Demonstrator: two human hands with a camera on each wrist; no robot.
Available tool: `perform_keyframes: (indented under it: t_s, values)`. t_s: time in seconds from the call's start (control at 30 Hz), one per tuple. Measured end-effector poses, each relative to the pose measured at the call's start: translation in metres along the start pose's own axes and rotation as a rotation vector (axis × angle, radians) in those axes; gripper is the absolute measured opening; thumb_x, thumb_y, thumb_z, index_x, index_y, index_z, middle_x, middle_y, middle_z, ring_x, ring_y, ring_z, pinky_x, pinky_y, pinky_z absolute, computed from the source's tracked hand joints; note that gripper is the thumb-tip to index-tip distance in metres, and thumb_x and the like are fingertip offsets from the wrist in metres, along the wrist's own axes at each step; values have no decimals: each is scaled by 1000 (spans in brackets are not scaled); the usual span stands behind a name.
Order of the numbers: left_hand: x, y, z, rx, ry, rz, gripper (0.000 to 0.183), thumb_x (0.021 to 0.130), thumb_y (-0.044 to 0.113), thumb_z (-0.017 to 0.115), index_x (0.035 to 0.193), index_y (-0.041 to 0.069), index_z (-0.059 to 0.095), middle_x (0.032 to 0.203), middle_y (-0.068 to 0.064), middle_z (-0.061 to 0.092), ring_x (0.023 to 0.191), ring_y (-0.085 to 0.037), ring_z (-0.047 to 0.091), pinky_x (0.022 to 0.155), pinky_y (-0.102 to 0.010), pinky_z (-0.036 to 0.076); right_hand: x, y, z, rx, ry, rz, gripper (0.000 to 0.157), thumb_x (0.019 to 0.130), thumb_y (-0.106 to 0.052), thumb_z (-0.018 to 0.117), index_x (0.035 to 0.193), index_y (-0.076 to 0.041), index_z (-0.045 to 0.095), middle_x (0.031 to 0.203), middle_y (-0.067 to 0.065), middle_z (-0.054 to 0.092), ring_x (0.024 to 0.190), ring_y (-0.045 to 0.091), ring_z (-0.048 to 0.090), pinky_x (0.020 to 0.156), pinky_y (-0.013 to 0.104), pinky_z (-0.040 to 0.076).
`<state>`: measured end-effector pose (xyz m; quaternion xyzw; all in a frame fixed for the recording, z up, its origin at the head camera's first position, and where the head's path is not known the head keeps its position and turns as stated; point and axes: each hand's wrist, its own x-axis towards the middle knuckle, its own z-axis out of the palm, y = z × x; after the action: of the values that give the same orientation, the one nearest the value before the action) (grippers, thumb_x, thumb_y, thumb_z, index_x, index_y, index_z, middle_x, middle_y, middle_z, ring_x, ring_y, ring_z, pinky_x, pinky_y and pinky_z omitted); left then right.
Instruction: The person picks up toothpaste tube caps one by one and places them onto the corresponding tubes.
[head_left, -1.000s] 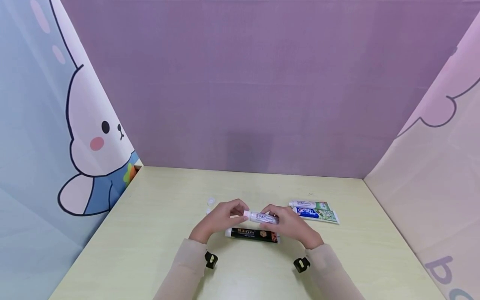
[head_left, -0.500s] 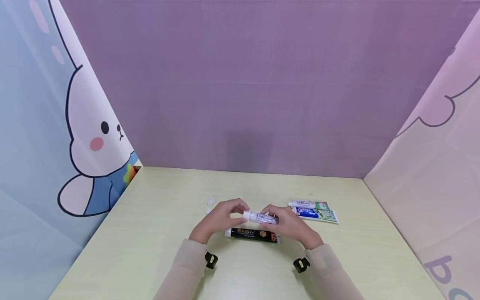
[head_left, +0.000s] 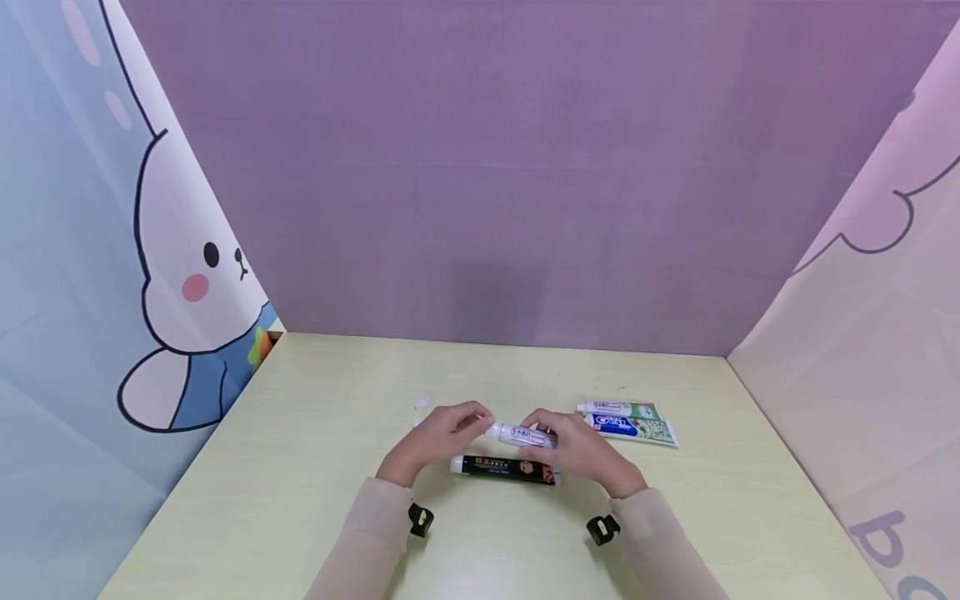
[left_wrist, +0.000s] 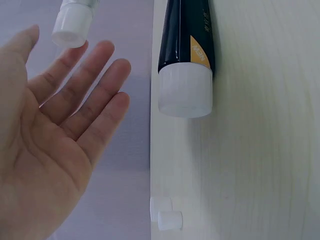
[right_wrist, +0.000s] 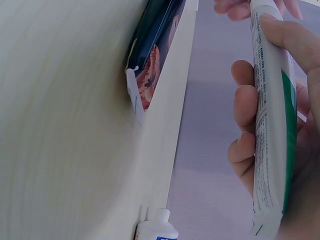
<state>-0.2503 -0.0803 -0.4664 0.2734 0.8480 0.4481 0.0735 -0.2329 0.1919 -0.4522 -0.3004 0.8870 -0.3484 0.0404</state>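
My right hand [head_left: 577, 446] grips a white toothpaste tube [head_left: 525, 435] above the table, with curled fingers and thumb around its body. In the right wrist view the tube [right_wrist: 272, 125] shows small print and a green stripe. Its white cap [left_wrist: 72, 25] points toward my left hand [left_wrist: 65, 125], whose fingers are spread and fairly straight, fingertips right by the cap and thumb apart from it. In the head view the left hand [head_left: 438, 435] is at the cap end. Below lies a black toothpaste tube [head_left: 506, 470] with a white cap [left_wrist: 185, 90].
To the right lie a green-and-white toothpaste tube [head_left: 618, 409] and a blue-and-green one [head_left: 630, 428], side by side. An uncapped nozzle [right_wrist: 163, 215] shows in the right wrist view. Two loose white caps [left_wrist: 170, 220] lie left of the hands. A purple cloth [head_left: 487, 167] stands behind the table.
My left thumb has swung upward toward the index finger at the cap, and the left hand has shifted slightly left. The right hand and its tube have barely moved.
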Motion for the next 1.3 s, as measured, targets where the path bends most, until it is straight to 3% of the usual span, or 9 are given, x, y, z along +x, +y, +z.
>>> perform_keyframes:
  t_s: [0.17,0.3,0.5,0.87,1.3]
  values:
    - [0,2,0,1,4,-7,28,106,43,47,105,25,69,89,-6,68,71,-13,53,68,-32,48,1,-1,0,-3,-3,8,30,92,-36,75,117,-24,65,88,-13,64,65,7,59,60,28,53]
    - [2,2,0,0,6,19,27,106,39,50,106,22,70,89,3,69,75,-14,59,69,-30,50,1,-2,-1,-3,-10,19,29,92,-37,75,117,-24,65,87,-13,64,64,7,59,59,28,53]
    - [1,2,-1,-9,0,7,23,104,41,54,110,26,70,92,-7,71,72,-12,56,67,-30,49,1,-3,-2,1,-15,23,30,92,-37,75,117,-25,65,88,-14,65,66,7,60,61,28,53]
    - [-1,5,-2,-20,-11,24,21,101,33,62,117,22,69,100,9,69,92,-10,65,84,-33,53,1,-2,-2,3,-17,9,30,92,-38,75,116,-23,66,89,-14,66,66,7,61,61,28,54]
    - [-2,5,-2,-51,-6,84,19,97,24,69,115,18,69,104,8,70,100,-10,66,93,-33,52,0,1,0,4,-12,3,27,92,-32,76,116,-22,66,87,-14,67,65,7,61,59,28,54]
